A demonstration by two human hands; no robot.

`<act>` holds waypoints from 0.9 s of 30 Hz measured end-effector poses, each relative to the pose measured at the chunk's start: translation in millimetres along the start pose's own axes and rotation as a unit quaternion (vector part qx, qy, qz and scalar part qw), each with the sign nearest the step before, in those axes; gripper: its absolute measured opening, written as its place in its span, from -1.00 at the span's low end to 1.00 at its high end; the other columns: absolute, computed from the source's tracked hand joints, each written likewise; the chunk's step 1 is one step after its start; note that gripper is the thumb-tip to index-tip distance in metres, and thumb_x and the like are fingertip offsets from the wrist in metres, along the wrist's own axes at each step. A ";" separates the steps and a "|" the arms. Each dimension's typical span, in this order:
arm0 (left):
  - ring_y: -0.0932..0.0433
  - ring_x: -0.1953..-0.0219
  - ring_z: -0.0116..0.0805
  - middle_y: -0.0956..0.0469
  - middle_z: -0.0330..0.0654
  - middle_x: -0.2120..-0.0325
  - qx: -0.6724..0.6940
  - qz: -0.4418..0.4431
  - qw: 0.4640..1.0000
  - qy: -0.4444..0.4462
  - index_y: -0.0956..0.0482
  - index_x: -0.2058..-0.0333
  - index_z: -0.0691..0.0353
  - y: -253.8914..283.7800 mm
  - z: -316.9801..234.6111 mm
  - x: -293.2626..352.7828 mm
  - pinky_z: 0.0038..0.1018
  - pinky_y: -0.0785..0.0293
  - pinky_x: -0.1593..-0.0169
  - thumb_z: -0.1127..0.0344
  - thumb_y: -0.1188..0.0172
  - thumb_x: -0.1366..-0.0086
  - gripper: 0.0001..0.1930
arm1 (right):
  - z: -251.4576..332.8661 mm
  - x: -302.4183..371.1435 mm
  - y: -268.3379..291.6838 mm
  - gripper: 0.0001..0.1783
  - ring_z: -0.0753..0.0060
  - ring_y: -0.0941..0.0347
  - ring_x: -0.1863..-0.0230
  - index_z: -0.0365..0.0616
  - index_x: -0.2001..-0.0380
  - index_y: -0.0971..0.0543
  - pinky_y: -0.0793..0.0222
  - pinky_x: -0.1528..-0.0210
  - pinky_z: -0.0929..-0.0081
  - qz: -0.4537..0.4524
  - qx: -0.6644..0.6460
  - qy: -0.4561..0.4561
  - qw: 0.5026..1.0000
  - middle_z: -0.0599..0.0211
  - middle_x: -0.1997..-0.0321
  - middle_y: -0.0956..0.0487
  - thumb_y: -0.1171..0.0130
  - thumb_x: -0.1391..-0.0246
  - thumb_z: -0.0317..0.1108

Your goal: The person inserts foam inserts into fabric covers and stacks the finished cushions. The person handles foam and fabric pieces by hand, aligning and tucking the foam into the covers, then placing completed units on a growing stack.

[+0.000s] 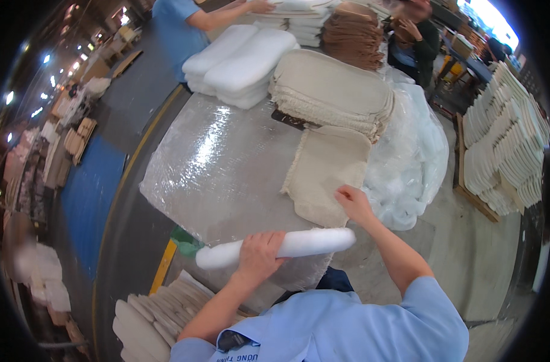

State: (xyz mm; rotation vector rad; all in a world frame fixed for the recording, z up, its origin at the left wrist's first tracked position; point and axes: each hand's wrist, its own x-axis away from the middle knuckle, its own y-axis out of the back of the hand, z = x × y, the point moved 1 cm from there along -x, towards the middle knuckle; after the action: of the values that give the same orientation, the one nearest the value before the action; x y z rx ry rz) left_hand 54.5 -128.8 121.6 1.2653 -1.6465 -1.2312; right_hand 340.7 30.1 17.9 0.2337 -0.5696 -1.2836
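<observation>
My left hand (261,256) is closed round a white cushion pad (314,241), its fingers over the top. The pad stands on edge at the near side of the table, close to my body. My right hand (353,204) is over the right edge of a beige fabric cover (329,169), fingers curled in. Whether those fingers pinch the cloth cannot be made out. The cover lies flat, with frayed edges. Just beyond it rises a stack of similar beige covers (332,84).
The table (227,157) is wrapped in shiny plastic film. White pads (239,57) are stacked at its far left, brown covers (353,36) at the back. Clear plastic bags (408,151) bulge on the right. Cushions (145,326) stand by my left side. Two people are across the table.
</observation>
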 end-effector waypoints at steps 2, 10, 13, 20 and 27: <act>-0.63 0.06 -0.16 -0.66 -0.22 0.12 0.007 -0.011 1.000 0.001 -0.57 -0.05 0.07 2.3 -0.2 1.6 -0.18 -0.47 0.00 0.10 -0.58 0.03 -0.36 | 24.3 -34.3 -25.7 -0.74 0.14 -0.64 0.18 -0.16 0.07 -0.68 -0.51 0.08 0.23 0.081 0.070 0.090 0.990 0.13 0.21 -0.71 -0.27 -0.28 -0.25; -0.62 0.01 -0.18 -0.66 -0.23 0.08 0.024 -0.056 0.998 0.007 -0.59 -0.02 0.07 -3.7 -5.2 14.4 -0.19 -0.47 -0.04 0.28 -0.54 0.12 -0.37 | 51.5 -112.4 -99.7 -0.81 -0.02 -0.57 -0.08 -0.05 0.12 -0.64 -0.52 -0.05 0.09 0.192 0.359 0.294 0.865 0.21 -0.07 -0.57 -0.21 -0.19 -0.45; -0.61 0.01 -0.20 -0.66 -0.24 0.07 0.028 -0.073 0.997 0.003 -0.59 -0.01 0.08 -5.4 -7.3 15.6 -0.20 -0.47 -0.05 0.28 -0.55 0.15 -0.36 | 49.4 -121.5 -81.7 -0.83 -0.04 -0.58 0.00 -0.08 0.15 -0.59 -0.51 -0.03 0.10 0.238 0.337 0.360 0.836 0.16 0.04 -0.60 -0.21 -0.18 -0.48; -0.64 0.07 -0.24 -0.68 -0.29 0.13 0.016 -0.113 0.993 -0.002 -0.63 0.04 0.03 -10.1 -15.1 24.1 -0.24 -0.50 -0.02 0.32 -0.55 0.18 -0.40 | 78.4 -103.2 -5.0 -0.84 -0.03 -0.63 0.11 -0.13 0.13 -0.53 -0.50 0.06 0.15 0.196 0.130 0.325 0.916 0.10 0.12 -0.67 -0.14 -0.24 -0.56; -0.65 0.09 -0.22 -0.70 -0.28 0.15 0.009 -0.081 0.997 -0.005 -0.65 0.05 0.05 -20.2 -4.4 23.9 -0.22 -0.50 0.02 0.36 -0.52 0.14 -0.44 | 108.9 -74.4 60.3 -0.78 0.48 -0.50 0.14 -0.16 0.16 -0.44 -0.42 0.00 0.54 0.084 -0.021 0.343 0.935 0.30 0.16 -0.59 0.00 -0.25 -0.72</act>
State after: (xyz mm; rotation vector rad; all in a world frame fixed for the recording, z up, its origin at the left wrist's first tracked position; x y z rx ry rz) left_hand 57.9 -154.3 103.2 1.4293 -1.5899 -1.3250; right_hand 321.7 133.5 117.7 0.5585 0.0393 -0.9606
